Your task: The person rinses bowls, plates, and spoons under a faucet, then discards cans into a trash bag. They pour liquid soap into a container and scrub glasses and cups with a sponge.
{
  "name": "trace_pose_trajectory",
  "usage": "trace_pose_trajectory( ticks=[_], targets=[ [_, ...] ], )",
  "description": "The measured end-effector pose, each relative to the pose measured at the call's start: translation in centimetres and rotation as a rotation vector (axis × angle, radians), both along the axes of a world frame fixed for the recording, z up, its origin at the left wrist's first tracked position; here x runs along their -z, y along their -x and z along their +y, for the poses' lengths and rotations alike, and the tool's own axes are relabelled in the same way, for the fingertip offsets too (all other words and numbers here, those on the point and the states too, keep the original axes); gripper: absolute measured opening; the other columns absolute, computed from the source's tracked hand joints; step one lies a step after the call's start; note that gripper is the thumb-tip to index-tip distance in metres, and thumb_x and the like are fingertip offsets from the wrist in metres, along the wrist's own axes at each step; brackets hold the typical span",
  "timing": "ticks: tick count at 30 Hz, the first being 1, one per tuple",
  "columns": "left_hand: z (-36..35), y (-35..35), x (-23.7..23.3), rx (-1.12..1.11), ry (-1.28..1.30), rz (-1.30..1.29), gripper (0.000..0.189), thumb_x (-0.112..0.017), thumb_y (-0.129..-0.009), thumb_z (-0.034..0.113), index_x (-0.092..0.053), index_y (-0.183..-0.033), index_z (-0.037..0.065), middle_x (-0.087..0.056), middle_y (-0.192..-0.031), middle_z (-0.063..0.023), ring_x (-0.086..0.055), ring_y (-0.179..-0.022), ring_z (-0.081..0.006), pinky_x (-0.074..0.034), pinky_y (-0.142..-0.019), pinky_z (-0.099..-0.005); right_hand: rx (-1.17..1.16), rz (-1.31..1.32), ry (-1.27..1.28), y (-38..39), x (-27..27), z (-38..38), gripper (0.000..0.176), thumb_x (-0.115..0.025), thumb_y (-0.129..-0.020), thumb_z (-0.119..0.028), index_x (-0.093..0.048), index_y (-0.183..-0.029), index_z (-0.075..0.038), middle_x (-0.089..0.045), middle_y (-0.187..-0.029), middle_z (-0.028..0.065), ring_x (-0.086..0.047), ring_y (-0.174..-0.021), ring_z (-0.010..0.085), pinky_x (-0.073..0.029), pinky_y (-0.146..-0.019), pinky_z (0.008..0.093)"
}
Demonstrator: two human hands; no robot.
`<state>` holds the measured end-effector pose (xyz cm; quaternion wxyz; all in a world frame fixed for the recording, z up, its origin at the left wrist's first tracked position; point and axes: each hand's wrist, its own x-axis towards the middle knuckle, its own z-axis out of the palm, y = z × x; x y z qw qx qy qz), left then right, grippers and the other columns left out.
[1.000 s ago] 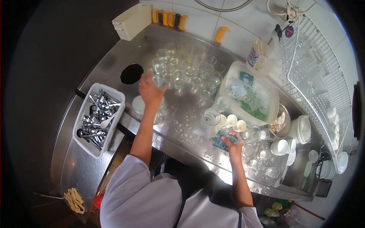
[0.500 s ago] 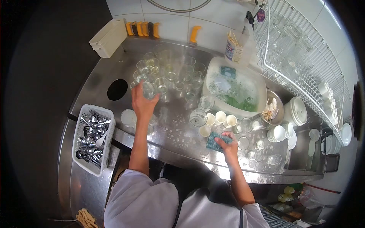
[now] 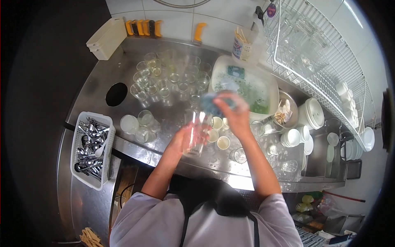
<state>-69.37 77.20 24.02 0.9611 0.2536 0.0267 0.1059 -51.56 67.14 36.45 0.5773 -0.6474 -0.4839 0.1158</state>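
Note:
My left hand [image 3: 185, 138] is wrapped round a clear glass [image 3: 195, 138], held upright over the front of the steel counter. Just above its rim, my right hand [image 3: 232, 109] grips a blue-green sponge [image 3: 212, 103]; both are blurred by motion. Several small white cups [image 3: 223, 142] stand to the right of the glass. Behind my right hand is a white tub [image 3: 273, 90] of foamy green water with another sponge [image 3: 235, 72] in it. Many clear glasses [image 3: 163, 86] stand in a group at the back left.
A white basket of cutlery [image 3: 109, 160] sits at the left, near a round hole [image 3: 117, 94] in the counter. Stacked white bowls [image 3: 291, 138], a metal bowl [image 3: 293, 111] and a wire rack [image 3: 284, 68] with glassware are on the right. A bottle [image 3: 242, 47] stands behind the tub.
My left hand has come from the glass group to the front middle and now holds a tall glass. My right hand has lifted the sponge up and left to the glass's rim. The view has shifted slightly.

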Motion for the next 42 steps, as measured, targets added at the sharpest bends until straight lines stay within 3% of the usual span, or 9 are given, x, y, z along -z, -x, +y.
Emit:
trace_pose_trajectory(
  ticks=[3, 9, 11, 15, 18, 20, 26, 36, 42],
  targets=[
    [-1.3, 0.9, -0.3, 0.213, -0.066, -0.058, 0.08, -0.069, -0.088, 0.049, -0.042, -0.145, 0.0, -0.063, -0.123, -0.0228, -0.068, -0.098, -0.0319, -0.058, -0.082, -0.0458, -0.517, 0.416, 0.789, 0.7, -0.8, 0.4, 0.035, -0.058, -0.104, -0.036, -0.07, -0.108, -0.004, -0.071, -0.11, 0.0091, -0.066, -0.096, 0.0179, -0.053, -0.083, 0.0306],
    [1.0, 3.8, -0.2, 0.292, -0.092, -0.157, 0.077, -0.077, -0.084, 0.033, -0.043, -0.146, 0.004, -0.065, -0.121, -0.019, -0.069, -0.101, -0.0278, -0.057, -0.083, -0.0415, -0.767, -0.029, 0.445, 0.8, -2.0, -2.7, 0.039, -0.061, -0.101, -0.038, -0.071, -0.116, -0.003, -0.072, -0.113, 0.0152, -0.069, -0.104, 0.0302, -0.053, -0.093, 0.0395],
    [0.4, 3.7, -1.7, 0.129, -0.58, -0.029, 0.077, -0.079, -0.083, 0.027, -0.043, -0.146, 0.004, -0.064, -0.123, -0.0167, -0.068, -0.104, -0.0254, -0.057, -0.084, -0.0389, -0.977, -0.189, 0.45, 1.0, -0.9, -3.2, 0.043, -0.063, -0.099, -0.04, -0.067, -0.125, -0.006, -0.071, -0.117, 0.0157, -0.069, -0.108, 0.0306, -0.052, -0.096, 0.0402],
    [-2.2, 3.7, -6.8, -0.157, -1.532, 0.297, 0.089, -0.087, -0.069, 0.02, -0.044, -0.147, 0.008, -0.063, -0.121, -0.0125, -0.065, -0.11, -0.0282, -0.055, -0.091, -0.0377, -0.915, -0.07, 0.627, 3.7, 2.3, -2.6, 0.053, -0.064, -0.096, -0.05, -0.063, -0.124, -0.004, -0.066, -0.119, 0.0153, -0.063, -0.112, 0.0268, -0.047, -0.097, 0.0447],
    [-3.0, 3.6, -6.2, -0.39, -2.041, 0.447, 0.097, -0.089, -0.059, 0.021, -0.047, -0.146, 0.01, -0.062, -0.12, -0.0132, -0.064, -0.111, -0.0321, -0.054, -0.094, -0.0397, -0.381, 1.02, 0.727, 5.5, 4.7, -1.2, 0.04, -0.067, -0.096, -0.04, -0.068, -0.111, -0.003, -0.067, -0.111, 0.0128, -0.058, -0.116, 0.0232, -0.041, -0.103, 0.0431],
    [-2.2, 4.3, -3.5, -0.589, -2.165, 0.376, 0.098, -0.09, -0.058, 0.022, -0.048, -0.145, 0.009, -0.062, -0.122, -0.0136, -0.064, -0.112, -0.0324, -0.054, -0.094, -0.0403, -0.306, 0.806, 0.625, 6.5, 6.9, -0.7, 0.05, -0.075, -0.088, -0.046, -0.068, -0.105, 0.0, -0.069, -0.103, 0.0087, -0.065, -0.092, 0.0213, -0.05, -0.081, 0.0384],
    [1.0, 6.8, -1.0, -0.344, -1.39, 0.41, 0.088, -0.091, -0.061, 0.023, -0.052, -0.138, 0.004, -0.065, -0.124, -0.0171, -0.064, -0.114, -0.0349, -0.051, -0.098, -0.0434, -0.255, -0.056, 0.2, 9.0, 6.1, -0.3, 0.038, -0.084, -0.083, -0.036, -0.07, -0.089, -0.001, -0.068, -0.074, 0.0082, -0.061, -0.063, 0.0155, -0.048, -0.058, 0.03],
    [4.4, 3.0, 9.6, -0.788, -1.144, 0.657, 0.091, -0.092, -0.065, 0.019, -0.047, -0.142, 0.005, -0.062, -0.131, -0.0167, -0.06, -0.124, -0.0322, -0.046, -0.106, -0.0401, 0.389, 0.622, 0.01, -2.1, 7.0, -3.9, 0.038, -0.078, -0.09, -0.031, -0.069, -0.111, -0.001, -0.068, -0.101, 0.0039, -0.061, -0.094, 0.0122, -0.047, -0.088, 0.0287],
    [4.7, 3.6, 11.1, -0.508, -1.468, 0.804, 0.075, -0.081, -0.078, 0.011, -0.049, -0.145, 0.005, -0.06, -0.138, -0.0198, -0.058, -0.127, -0.0365, -0.045, -0.109, -0.0422, 0.551, 0.578, -0.114, -8.4, 7.5, -4.1, 0.049, -0.071, -0.095, -0.039, -0.065, -0.121, 0.002, -0.069, -0.113, 0.0109, -0.064, -0.106, 0.0179, -0.047, -0.097, 0.0348]
  ],
)
